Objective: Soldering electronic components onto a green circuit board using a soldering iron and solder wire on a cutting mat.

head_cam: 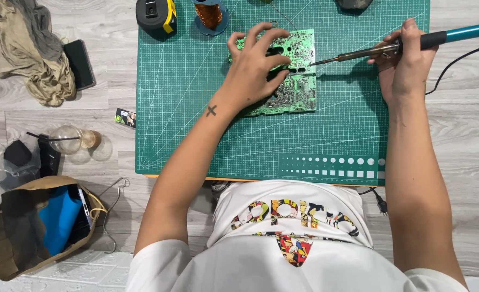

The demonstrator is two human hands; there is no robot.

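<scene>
Your left hand [255, 67] presses spread-fingered on the green circuit board [299, 81] at upper centre, while your right hand [407, 62] grips the soldering iron [390, 48], its long axis pointing left, tip at the board's right edge.

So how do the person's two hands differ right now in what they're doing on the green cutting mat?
The left hand lies spread, fingers splayed, pressing on the green circuit board; the right hand is closed around the teal-handled soldering iron. The left sits mid-mat, the right near the green cutting mat's right edge. Both are bare and over the mat.
</scene>
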